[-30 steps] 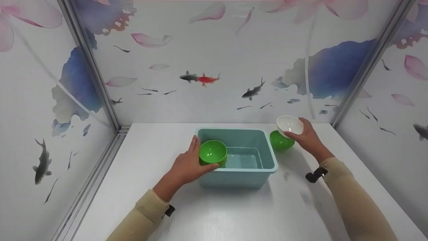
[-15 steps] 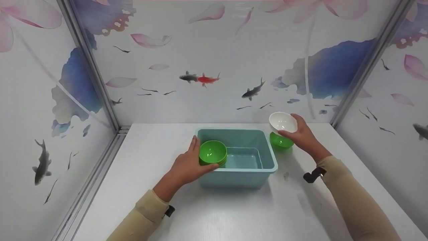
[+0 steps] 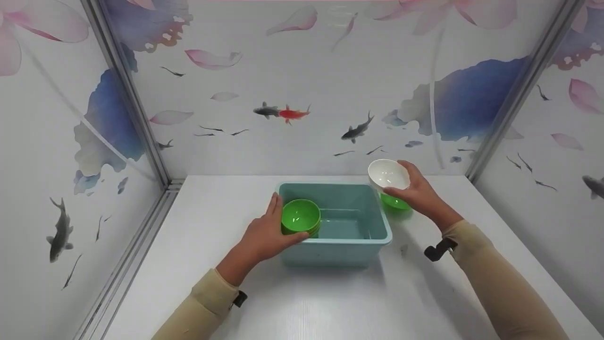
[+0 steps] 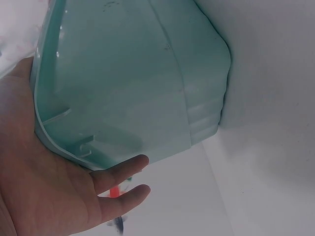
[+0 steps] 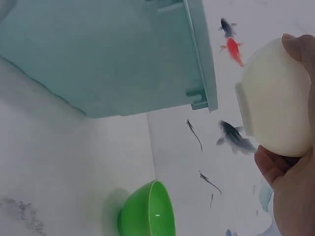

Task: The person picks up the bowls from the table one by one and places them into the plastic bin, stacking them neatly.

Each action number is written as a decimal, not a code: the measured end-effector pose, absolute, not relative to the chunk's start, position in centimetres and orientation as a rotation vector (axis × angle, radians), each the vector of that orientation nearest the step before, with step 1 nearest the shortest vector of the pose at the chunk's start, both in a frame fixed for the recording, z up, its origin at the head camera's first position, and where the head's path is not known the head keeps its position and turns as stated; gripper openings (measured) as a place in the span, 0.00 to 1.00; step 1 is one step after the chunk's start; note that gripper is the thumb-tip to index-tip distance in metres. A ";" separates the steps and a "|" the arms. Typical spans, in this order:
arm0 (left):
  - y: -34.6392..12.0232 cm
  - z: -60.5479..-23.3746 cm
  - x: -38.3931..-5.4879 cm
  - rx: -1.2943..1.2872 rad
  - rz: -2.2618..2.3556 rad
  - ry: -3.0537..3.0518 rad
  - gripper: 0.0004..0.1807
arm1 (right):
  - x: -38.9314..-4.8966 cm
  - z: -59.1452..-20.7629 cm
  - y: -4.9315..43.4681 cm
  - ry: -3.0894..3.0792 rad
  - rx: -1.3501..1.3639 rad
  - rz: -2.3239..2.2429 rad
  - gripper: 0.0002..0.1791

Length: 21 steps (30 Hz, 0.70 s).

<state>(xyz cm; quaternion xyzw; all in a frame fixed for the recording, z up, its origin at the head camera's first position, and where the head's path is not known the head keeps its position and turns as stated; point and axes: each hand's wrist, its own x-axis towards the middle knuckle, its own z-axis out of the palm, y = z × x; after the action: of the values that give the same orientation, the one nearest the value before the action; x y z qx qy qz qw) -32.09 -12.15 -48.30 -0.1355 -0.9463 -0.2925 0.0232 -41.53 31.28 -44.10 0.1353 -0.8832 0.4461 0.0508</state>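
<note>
My right hand (image 3: 422, 193) pinches a white bowl (image 3: 388, 174) by its side, thumb and fingers at opposite parts of the rim. It is held above the back right corner of a blue-green plastic bin (image 3: 330, 255); the right wrist view shows the bowl's pale underside (image 5: 275, 98). Spread along the bin's left end, my left hand (image 3: 266, 236) rests against the rim, its fingers fairly straight outside the wall and its thumb along the front rim. Nested green bowls (image 3: 300, 216) stand inside the bin at its left end, beside that hand.
Right of the bin, a single green bowl (image 3: 395, 202) sits on the white table (image 3: 302, 302), partly hidden behind the white bowl and right hand. Printed white panels (image 3: 302, 71) enclose the table at the back and sides, with metal posts (image 3: 137, 94) at the corners.
My right hand has carried the white bowl leftward, from over the single green bowl toward the bin's back right corner. My left hand and the nested bowls have stayed put.
</note>
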 end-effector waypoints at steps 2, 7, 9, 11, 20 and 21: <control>-12.1 -48.4 -32.1 -0.420 -0.904 -2.929 0.72 | -41.4 -43.9 31.0 -2.692 0.430 1.348 0.62; -12.2 -48.5 -32.2 -0.427 -0.879 -2.932 0.75 | -41.0 -43.5 30.1 -2.700 0.478 1.324 0.61; -12.2 -48.5 -32.2 -0.429 -0.876 -2.932 0.76 | -40.9 -43.3 29.7 -2.698 0.501 1.323 0.60; -12.2 -48.4 -32.2 -0.428 -0.882 -2.929 0.76 | -40.8 -43.2 29.3 -2.691 0.528 1.327 0.60; -12.1 -48.3 -32.1 -0.425 -0.906 -2.924 0.74 | -40.7 -42.8 27.9 -2.657 0.632 1.352 0.57; -12.1 -48.4 -32.1 -0.427 -0.905 -2.926 0.74 | -40.6 -42.7 27.8 -2.657 0.641 1.349 0.57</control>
<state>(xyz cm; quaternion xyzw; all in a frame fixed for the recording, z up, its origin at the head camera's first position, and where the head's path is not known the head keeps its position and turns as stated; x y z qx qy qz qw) -32.14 -12.13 -48.37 -0.1379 -0.9459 -0.2927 0.0244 -40.62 27.76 -42.65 0.2099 -0.8708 0.4422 0.0466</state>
